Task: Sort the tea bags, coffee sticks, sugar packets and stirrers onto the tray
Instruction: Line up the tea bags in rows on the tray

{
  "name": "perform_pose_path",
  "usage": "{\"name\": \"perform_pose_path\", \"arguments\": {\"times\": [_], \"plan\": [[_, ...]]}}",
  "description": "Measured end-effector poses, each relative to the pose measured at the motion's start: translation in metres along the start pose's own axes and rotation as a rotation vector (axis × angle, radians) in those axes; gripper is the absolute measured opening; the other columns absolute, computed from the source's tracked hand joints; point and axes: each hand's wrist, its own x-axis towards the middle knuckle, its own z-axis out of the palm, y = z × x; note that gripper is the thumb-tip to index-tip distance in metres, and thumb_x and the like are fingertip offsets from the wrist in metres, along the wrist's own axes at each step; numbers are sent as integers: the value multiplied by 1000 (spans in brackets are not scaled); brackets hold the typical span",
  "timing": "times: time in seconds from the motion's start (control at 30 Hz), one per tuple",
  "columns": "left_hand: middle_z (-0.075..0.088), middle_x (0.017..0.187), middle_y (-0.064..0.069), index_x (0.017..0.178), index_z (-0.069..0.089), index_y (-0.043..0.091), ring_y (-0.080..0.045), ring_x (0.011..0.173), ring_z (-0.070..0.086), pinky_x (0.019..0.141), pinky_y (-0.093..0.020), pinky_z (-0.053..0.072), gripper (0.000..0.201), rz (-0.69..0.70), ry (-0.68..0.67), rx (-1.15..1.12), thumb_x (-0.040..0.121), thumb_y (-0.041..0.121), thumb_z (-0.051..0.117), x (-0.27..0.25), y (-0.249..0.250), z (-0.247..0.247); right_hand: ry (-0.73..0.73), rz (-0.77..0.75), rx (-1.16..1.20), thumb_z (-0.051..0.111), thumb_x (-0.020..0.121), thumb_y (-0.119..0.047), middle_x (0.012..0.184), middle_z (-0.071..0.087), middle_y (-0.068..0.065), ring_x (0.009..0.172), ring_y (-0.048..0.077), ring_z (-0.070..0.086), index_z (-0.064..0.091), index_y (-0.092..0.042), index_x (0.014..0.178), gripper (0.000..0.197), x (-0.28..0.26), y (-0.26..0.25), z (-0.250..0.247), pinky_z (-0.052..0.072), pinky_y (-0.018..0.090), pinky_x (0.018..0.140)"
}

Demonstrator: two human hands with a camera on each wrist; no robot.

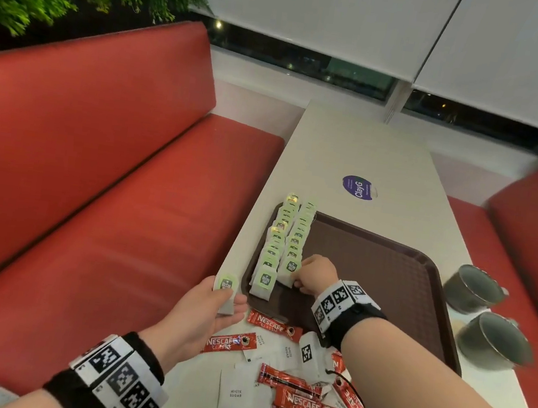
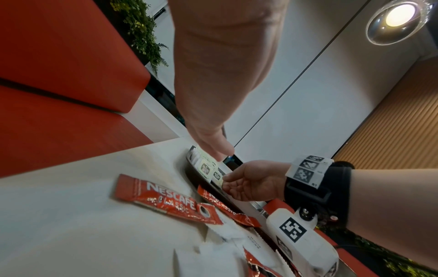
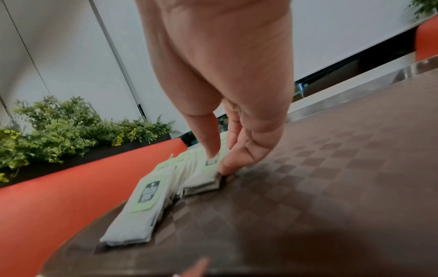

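Pinched between thumb and fingers, the near end of the right-hand row of tea bags [image 1: 290, 269] sits under the right hand [image 1: 315, 274], on the left part of the tray [image 1: 388, 269]. Left hand [image 1: 203, 311] holds a single tea bag [image 1: 225, 291] across its fingers, thumb on top, at centre-left of the head view, just off the tray's left edge.

Head view only: two overlapping rows of green-tagged bags running up the tray's left side; coffee sticks [image 1: 297, 407] and sugar packets [image 1: 236, 393] heaped at bottom centre; two dark cups [image 1: 484, 318] at right.

Right wrist view only: fingertips [image 3: 227, 165] touching the stack edge; tray surface brown, woven-check texture. Bags flat, pale paper, square. Coffee sticks glossy red foil, crimped ends.
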Motion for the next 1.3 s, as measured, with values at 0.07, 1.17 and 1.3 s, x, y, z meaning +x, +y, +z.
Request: {"name": "perform_pose_path", "arguments": {"times": [0.07, 1.17, 1.3], "plan": [[63, 110, -21, 126, 44, 7, -27, 99, 65, 80, -33, 54, 26, -2, 0, 1, 100, 8, 41, 1, 0, 0, 69, -13, 75, 62, 86, -6, 83, 66, 9, 89, 25, 69, 52, -12, 97, 15, -2, 4, 0, 57, 39, 83], [54, 117, 2, 107, 56, 18, -12, 109, 53, 81, -28, 49, 12, 64, 16, 242, 96, 24, 54, -5, -11, -7, -52, -51, -111, 61, 88, -16, 80, 58, 0, 78, 16, 56, 47, -21, 66, 26, -16, 15, 2, 50, 26, 80], [54, 118, -1, 107, 56, 17, -14, 109, 54, 77, -27, 48, 13, 60, 37, 213, 96, 23, 54, -4, -9, -18, -5, -31, -314, 58, 90, -19, 110, 67, 9, 101, 25, 64, 61, -7, 93, 13, -10, 9, 6, 51, 31, 85]]}}
